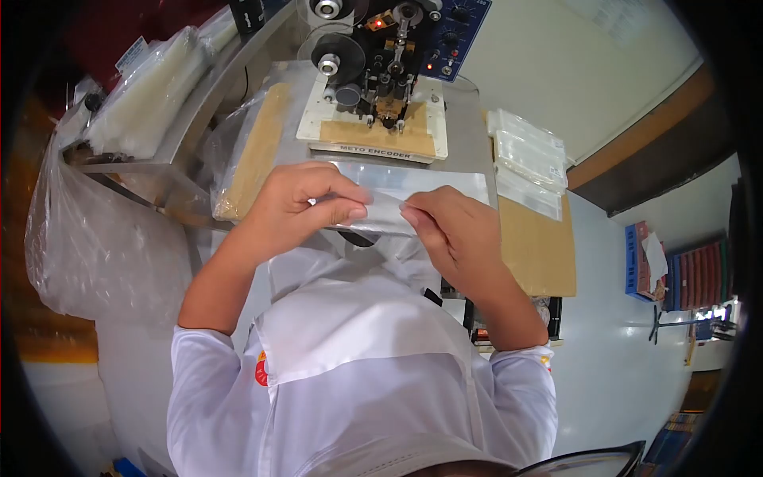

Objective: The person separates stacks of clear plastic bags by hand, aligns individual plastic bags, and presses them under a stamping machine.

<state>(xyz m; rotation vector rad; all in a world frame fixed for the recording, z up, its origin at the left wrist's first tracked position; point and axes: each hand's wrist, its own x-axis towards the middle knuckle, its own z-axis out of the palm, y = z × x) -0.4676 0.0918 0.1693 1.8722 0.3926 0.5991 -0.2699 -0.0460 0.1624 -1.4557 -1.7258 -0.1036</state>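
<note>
Clear plastic film (387, 215) stretches between the two hands, low in front of the machine and close to the wearer's body; the left hand (302, 203) has one end pinched between thumb and fingertips; the right hand (461, 230) grips the other end in the same way, its fingertips near the left's but apart from them; the film thus lies to the right of the left hand and to the left of the right one, bridging the small gap; just behind it a flat clear sheet (465, 184) lies on the work table, and whether the two are one piece I cannot tell.

Black capitals on the front edge of the coding machine (381, 95) read "METO ENCODER"; its blue control panel (455, 40) carries knobs, a lit red lamp and markings too small to read; the tan tape (342, 132) across its base shows no legible print.

On the right, stacked clear plastic bags (528, 151) rest on brown board (540, 246), with pale printing that cannot be made out; a red and yellow patch (261, 370) sits on the white uniform (358, 397), its lettering likewise unreadable; farther right stands a blue binder (636, 258) with dark spine markings, also illegible.
</note>
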